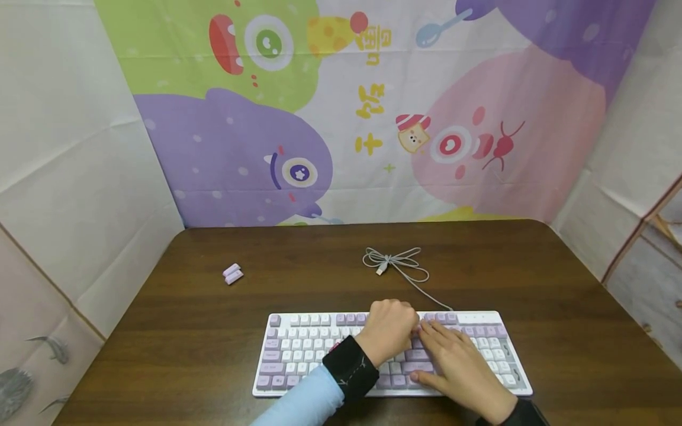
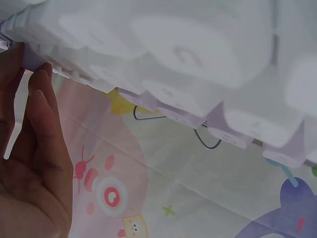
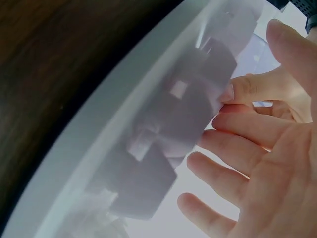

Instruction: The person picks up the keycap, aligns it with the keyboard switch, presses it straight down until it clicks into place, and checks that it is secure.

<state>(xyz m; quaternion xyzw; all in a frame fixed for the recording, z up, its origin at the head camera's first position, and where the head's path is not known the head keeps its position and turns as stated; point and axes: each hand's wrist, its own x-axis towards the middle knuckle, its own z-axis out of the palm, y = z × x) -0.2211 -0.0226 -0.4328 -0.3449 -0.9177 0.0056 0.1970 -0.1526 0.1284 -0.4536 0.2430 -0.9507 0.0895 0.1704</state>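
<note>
A white and lilac keyboard [image 1: 298, 355] lies near the table's front edge, partly covered by both hands. My left hand [image 1: 391, 331] reaches over its upper middle with curled fingers. In the left wrist view, the thumb and a finger pinch a lilac keycap [image 2: 33, 62] at the keyboard's far side; whether it is seated or loose cannot be told. My right hand [image 1: 460, 367] rests on the right part of the keyboard with fingers extended, their tips next to the left hand. The right wrist view shows those straight fingers [image 3: 233, 171] against the keys.
Two small lilac pieces [image 1: 232, 274] lie side by side on the brown table [image 1: 176, 337], at the back left. A grey USB cable [image 1: 394, 260], coiled and tied, lies behind the keyboard and joins its back edge. A cartoon-printed cloth [image 1: 367, 177] hangs behind the table.
</note>
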